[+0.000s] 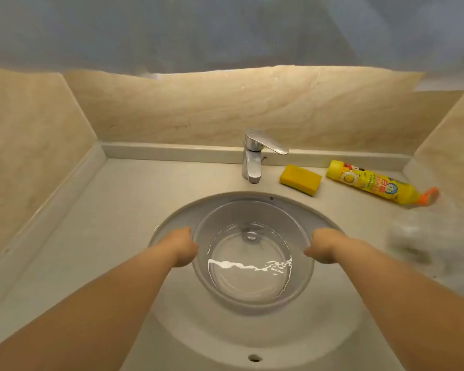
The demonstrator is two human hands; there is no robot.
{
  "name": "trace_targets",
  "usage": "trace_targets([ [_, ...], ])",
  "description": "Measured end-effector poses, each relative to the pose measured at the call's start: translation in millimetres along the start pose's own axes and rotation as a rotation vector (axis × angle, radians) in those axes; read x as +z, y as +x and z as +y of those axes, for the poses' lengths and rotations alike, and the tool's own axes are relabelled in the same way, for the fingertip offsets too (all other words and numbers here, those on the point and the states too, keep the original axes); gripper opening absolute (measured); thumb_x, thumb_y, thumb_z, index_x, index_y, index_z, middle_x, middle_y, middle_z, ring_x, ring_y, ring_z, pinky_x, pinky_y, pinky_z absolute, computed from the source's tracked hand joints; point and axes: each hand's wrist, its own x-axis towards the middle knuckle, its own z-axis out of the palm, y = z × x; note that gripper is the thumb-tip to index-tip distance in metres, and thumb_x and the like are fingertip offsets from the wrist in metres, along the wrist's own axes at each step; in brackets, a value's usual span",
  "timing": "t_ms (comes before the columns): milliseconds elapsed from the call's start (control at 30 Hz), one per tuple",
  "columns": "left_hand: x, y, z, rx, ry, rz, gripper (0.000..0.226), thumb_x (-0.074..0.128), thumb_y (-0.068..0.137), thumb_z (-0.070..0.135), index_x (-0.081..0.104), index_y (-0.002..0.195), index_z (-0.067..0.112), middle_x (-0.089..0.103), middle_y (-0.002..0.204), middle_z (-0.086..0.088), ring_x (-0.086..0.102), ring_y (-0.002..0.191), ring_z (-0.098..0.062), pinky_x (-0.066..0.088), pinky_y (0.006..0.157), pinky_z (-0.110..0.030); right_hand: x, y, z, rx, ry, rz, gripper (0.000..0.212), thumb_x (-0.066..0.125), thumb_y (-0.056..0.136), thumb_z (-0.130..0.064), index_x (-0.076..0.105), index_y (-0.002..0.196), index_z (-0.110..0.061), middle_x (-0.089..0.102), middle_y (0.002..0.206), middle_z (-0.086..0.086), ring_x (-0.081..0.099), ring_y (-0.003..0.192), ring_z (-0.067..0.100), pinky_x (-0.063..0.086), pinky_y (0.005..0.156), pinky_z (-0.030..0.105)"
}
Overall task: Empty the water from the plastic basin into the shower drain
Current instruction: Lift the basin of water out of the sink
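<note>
A clear plastic basin [252, 210] with water in its bottom sits inside the round sink [172, 218]. The water ripples and catches a bright glint. My left hand [184, 246] is curled over the basin's left rim. On the opposite side my right hand [323, 246] grips the right rim. Both forearms reach in from the bottom corners of the view. The shower drain is not in view.
A chrome faucet [253, 156] stands behind the sink. To its right on the beige counter lie a yellow sponge [300, 179] and a yellow cleaner bottle [378, 184] on its side. Marble walls close in the counter on the left, back and right.
</note>
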Motion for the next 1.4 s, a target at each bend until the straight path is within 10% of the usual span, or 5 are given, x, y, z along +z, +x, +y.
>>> trace_targets([
  [167, 13.6, 19.5, 7.4, -0.039, -0.064, -0.002, 0.039, 0.044, 0.095, 0.029, 0.049, 0.129, 0.01, 0.057, 0.133, -0.012, 0.055, 0.119, -0.032, 0.046, 0.096, -0.035, 6.1, 23.7, 4.2, 0.046, 0.121, -0.074, 0.032, 0.044, 0.097, -0.027, 0.048, 0.07, -0.012, 0.046, 0.068, 0.001, 0.05, 0.074, 0.025, 0.04, 0.071, 0.029],
  [300, 20.9, 31.1, 8.6, -0.079, -0.061, 0.033, 0.033, 0.044, 0.095, 0.023, 0.053, 0.124, 0.01, 0.061, 0.126, -0.013, 0.058, 0.113, -0.032, 0.045, 0.086, -0.033, 16.4, 37.9, 8.2, 0.049, 0.284, -0.126, 0.026, 0.044, 0.097, -0.026, 0.059, 0.1, -0.005, 0.061, 0.08, 0.011, 0.057, 0.066, 0.026, 0.052, 0.068, 0.034],
  [500, 18.5, 36.3, 12.8, -0.125, -0.079, 0.035, 0.027, 0.046, 0.092, 0.018, 0.057, 0.114, 0.007, 0.063, 0.112, -0.012, 0.057, 0.093, -0.029, 0.044, 0.073, -0.031, 22.4, 47.4, 9.7, 0.074, 0.546, -0.193, 0.026, 0.046, 0.097, -0.009, 0.055, 0.074, 0.001, 0.064, 0.065, 0.016, 0.062, 0.061, 0.031, 0.06, 0.077, 0.041],
  [1100, -4.0, -28.0, 16.4, -0.121, -0.56, 0.075, 0.016, 0.057, 0.082, 0.0, 0.05, 0.073, 0.009, 0.059, 0.083, -0.015, 0.06, 0.068, -0.031, 0.059, 0.075, -0.041, 3.0, 10.1, 23.1, 0.028, 0.664, -0.073, 0.026, 0.039, 0.093, 0.004, 0.054, 0.112, 0.016, 0.058, 0.068, 0.024, 0.062, 0.058, 0.035, 0.059, 0.06, 0.046],
  [1400, -9.4, -79.7, 9.8, 0.04, -0.648, 0.1, 0.024, 0.053, 0.079, -0.004, 0.062, 0.096, 0.012, 0.063, 0.084, -0.013, 0.061, 0.072, -0.031, 0.059, 0.071, -0.038, 11.7, -57.3, 36.9, 0.083, 0.797, 0.034, 0.016, 0.038, 0.089, 0.012, 0.053, 0.092, 0.006, 0.049, 0.063, 0.017, 0.051, 0.039, 0.025, 0.054, 0.049, 0.04],
])
